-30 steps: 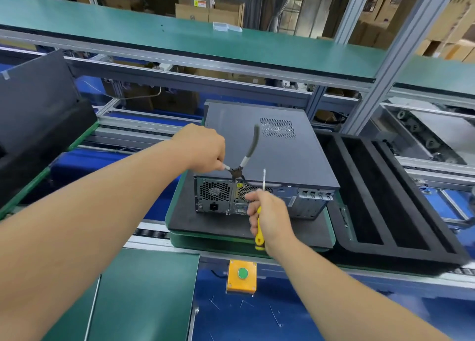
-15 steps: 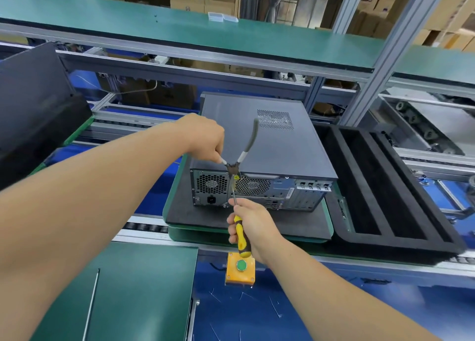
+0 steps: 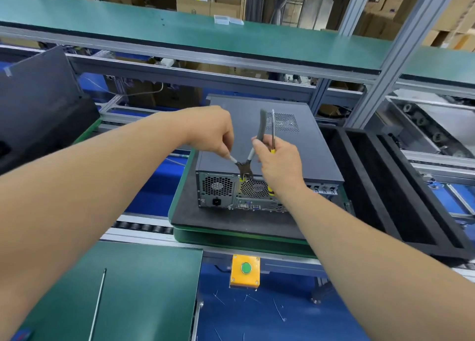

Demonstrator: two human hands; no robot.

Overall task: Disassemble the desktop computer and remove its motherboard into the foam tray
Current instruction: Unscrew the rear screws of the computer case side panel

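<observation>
A grey desktop computer [image 3: 282, 145] lies flat on a dark foam pad [image 3: 205, 220], its rear panel with fan grilles facing me. My left hand [image 3: 209, 132] grips one handle of grey-handled pliers [image 3: 246, 166], whose jaws sit at the top edge of the rear panel. My right hand [image 3: 279, 160] holds a yellow-handled screwdriver [image 3: 272, 135] with its shaft pointing up, and its fingers also touch the pliers' other handle. A black foam tray [image 3: 385, 186] with long slots lies to the right of the computer.
A green pallet [image 3: 231, 240] under the pad sits on a roller conveyor. A yellow box with a green button [image 3: 245, 270] is mounted below. A green mat [image 3: 115, 289] lies at near left, black foam [image 3: 38, 114] at far left, a green shelf [image 3: 180, 29] overhead.
My right hand has risen from below the rear panel to the pliers' right handle, turning the screwdriver shaft upward. The left hand kept its grip on the pliers.
</observation>
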